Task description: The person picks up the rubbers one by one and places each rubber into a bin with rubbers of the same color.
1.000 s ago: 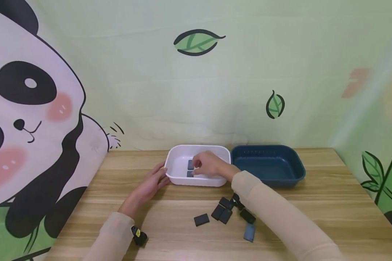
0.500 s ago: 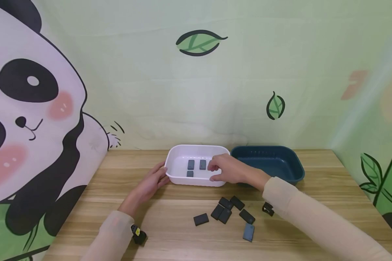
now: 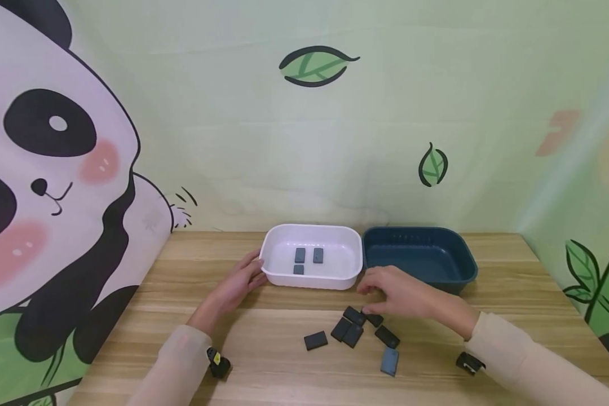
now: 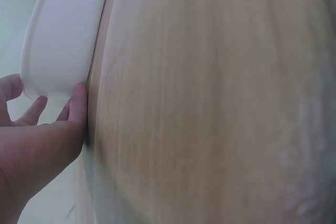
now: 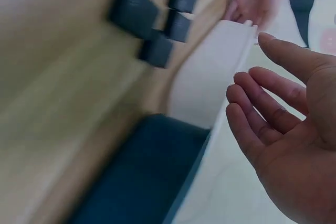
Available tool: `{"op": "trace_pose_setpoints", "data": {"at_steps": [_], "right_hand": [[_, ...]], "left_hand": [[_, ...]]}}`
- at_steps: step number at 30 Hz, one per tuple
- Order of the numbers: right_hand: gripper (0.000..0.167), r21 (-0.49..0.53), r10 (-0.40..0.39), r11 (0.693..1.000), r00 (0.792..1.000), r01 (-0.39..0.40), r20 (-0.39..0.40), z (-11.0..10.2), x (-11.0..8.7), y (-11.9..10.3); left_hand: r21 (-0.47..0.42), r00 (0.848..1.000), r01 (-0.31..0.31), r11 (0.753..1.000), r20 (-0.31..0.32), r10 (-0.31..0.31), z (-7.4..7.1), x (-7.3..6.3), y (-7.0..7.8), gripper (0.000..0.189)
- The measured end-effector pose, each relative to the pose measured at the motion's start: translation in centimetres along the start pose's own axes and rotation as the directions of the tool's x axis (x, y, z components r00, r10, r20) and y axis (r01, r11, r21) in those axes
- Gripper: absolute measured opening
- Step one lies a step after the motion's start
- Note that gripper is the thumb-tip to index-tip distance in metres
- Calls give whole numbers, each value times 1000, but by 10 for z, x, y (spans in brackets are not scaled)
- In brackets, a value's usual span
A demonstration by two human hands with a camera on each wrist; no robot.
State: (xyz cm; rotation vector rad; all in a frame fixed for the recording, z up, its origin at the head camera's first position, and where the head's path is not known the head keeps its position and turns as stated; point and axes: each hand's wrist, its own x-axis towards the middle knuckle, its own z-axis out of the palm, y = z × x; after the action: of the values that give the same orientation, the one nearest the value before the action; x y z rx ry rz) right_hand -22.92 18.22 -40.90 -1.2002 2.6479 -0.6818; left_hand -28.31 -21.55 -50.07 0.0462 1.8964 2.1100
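My left hand (image 3: 239,282) rests against the left end of a white plastic basin (image 3: 312,280), thumb at its rim and fingers along the outer wall. Inside the basin lie three small blue-grey rectangular tiles, among them a right-hand one (image 3: 318,256). My right hand (image 3: 403,292) hovers in front of the basins, its fingers apart and nothing between them in the right wrist view. Below its thumb is a dark tile (image 3: 375,320), partly hidden. Several other black tiles (image 3: 352,335) lie beside it, and a blue-grey tile (image 3: 389,361) is nearest me.
A dark blue basin (image 3: 420,259) stands right beside the white one, its front partly covered by my right hand. A single black tile (image 3: 316,340) lies apart at the left on the wooden table (image 3: 269,361). Behind the table hangs a printed backdrop (image 3: 223,141).
My right hand has come out of the white basin, leaving a third tile there, and moved right and toward me, over the loose tiles. My left hand has stayed at the basin's end.
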Motion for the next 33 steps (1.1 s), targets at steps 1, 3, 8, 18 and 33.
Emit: {"op": "trace_pose_setpoints", "data": {"at_steps": [1,3,8,18,33], "right_hand": [[26,1,2,1000,1000,-2,3,3,-6,3],[25,18,12,1000,1000,-12,9,7,-18,9],[25,58,29,998,1000,-29,9,16,-45,16],[27,118,67,990,997,-72,48,30,-79,14],[28,116,43,992,998,-49,52,52,-86,9]], "left_hand": [[1,1000,0,1000,1,0,0,0,0,58],[1,1000,3,1000,0,-3,1,0,1,58],[3,1000,16,1000,-11,-16,1,1,2,58],[11,1000,0,1000,-14,0,0,2,5,58],[24,1000,-7,1000,6,7,1,1,1,56]]}}
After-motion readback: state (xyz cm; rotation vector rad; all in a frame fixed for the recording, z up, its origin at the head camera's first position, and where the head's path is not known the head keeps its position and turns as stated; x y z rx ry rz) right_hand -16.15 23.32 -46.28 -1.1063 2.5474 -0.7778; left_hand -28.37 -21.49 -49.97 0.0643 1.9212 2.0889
